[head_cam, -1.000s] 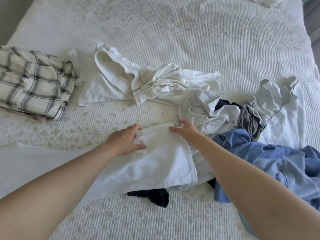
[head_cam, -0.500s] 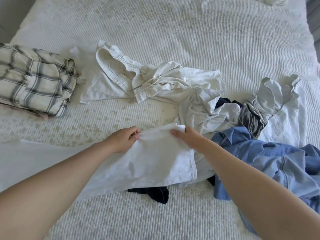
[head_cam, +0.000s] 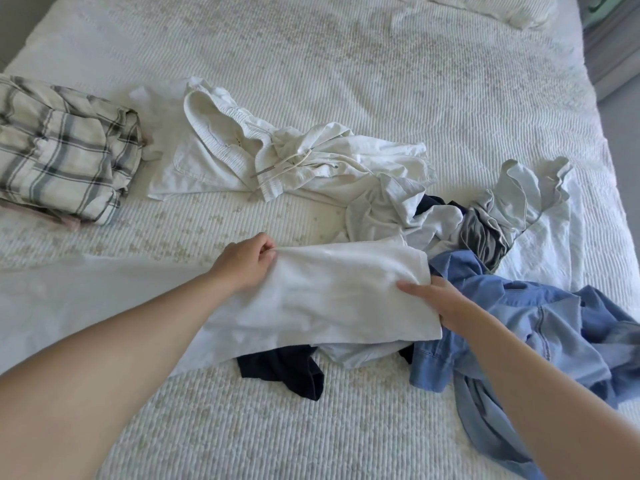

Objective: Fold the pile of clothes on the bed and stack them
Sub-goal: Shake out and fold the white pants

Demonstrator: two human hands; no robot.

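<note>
A white garment point(head_cam: 332, 299) lies stretched across the bed in front of me, running off to the left. My left hand point(head_cam: 244, 261) pinches its far left corner. My right hand point(head_cam: 440, 303) grips its right edge, thumb on top, fingers underneath. Beneath it lies a dark navy piece point(head_cam: 287, 368). To the right sits a crumpled blue shirt point(head_cam: 540, 327). Behind are white drawstring shorts point(head_cam: 263, 157) and a tangle of pale grey and white clothes point(head_cam: 491, 209). A folded plaid garment point(head_cam: 62, 150) rests at the far left.
The white quilted bedspread point(head_cam: 346, 64) covers the whole bed, bare across the far half and near the front. A pillow corner point(head_cam: 512, 12) shows at the top right. The bed's right edge point(head_cam: 616, 140) drops to a grey floor.
My right hand slid from the garment's far right corner down to its right edge. My left hand closed into a pinch on the far left corner. The cloth end has lifted and drawn taut.
</note>
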